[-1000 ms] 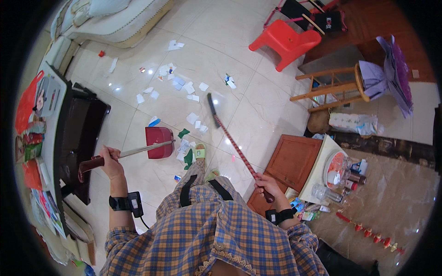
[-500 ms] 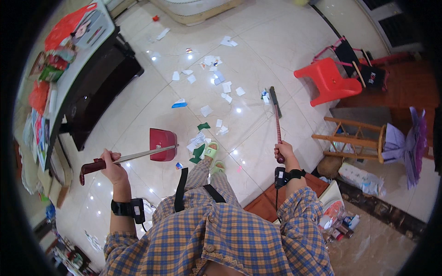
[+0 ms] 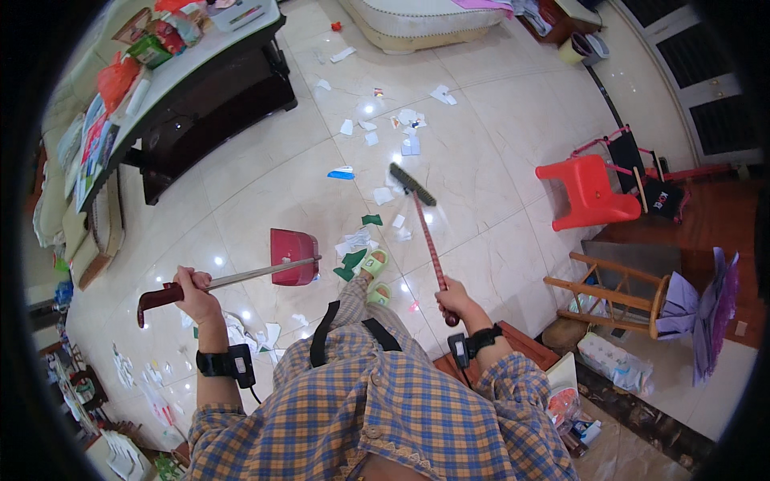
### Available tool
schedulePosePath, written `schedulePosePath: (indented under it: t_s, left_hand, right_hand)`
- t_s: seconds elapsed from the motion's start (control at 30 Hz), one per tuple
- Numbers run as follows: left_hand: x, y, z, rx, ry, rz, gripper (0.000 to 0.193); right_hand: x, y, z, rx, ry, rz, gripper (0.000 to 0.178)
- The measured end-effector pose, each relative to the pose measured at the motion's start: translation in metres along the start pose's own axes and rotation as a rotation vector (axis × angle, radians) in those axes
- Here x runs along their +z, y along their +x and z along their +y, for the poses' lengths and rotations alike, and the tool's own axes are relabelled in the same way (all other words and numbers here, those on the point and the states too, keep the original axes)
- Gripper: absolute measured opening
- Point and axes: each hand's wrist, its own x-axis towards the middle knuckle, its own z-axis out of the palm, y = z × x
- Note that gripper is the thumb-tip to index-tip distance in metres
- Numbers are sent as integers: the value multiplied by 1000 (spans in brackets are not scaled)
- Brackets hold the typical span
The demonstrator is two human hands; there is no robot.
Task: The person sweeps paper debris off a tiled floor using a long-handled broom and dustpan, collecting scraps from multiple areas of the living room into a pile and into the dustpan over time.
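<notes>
My left hand [image 3: 195,293] is wrapped round the dark red handle end of a long-handled dustpan. Its red pan [image 3: 293,245] rests on the tiled floor, left of my feet. My right hand [image 3: 455,300] grips the red shaft of a broom [image 3: 426,237]. The broom's dark bristle head [image 3: 412,184] is down on the floor, right beside some white paper scraps [image 3: 384,196]. Between pan and broom head lie green paper pieces [image 3: 350,263] and more white paper, close to my green slippers [image 3: 374,263]. A blue-and-white scrap [image 3: 341,173] lies farther ahead.
A dark table [image 3: 227,103] loaded with bags stands at the left. To the right are a red plastic stool [image 3: 588,191], a black folding chair [image 3: 634,164] and an overturned wooden stool [image 3: 613,295]. More paper scraps [image 3: 411,120] lie farther off, and others near my left side.
My right hand has swung the broom leftward, and its head has moved in toward the scraps. The view has turned to the left. The dustpan stays about where it was.
</notes>
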Motion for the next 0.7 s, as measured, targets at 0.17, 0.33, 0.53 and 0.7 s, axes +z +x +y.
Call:
schedulePosePath:
  t_s: [0.17, 0.33, 0.53, 0.7]
  left_hand:
    - [-18, -17, 32, 103, -41, 146, 14]
    - [-55, -18, 43, 101, -72, 233, 20]
    - [-83, -19, 40, 34, 2, 302, 21]
    - [-122, -10, 17, 90, 129, 224, 21]
  right_hand:
    - [29, -56, 11, 24, -12, -100, 22]
    - [30, -102, 15, 163, 185, -194, 56]
    - [42, -136, 55, 176, 196, -78, 62]
    - [54, -135, 75, 194, 138, 65, 33]
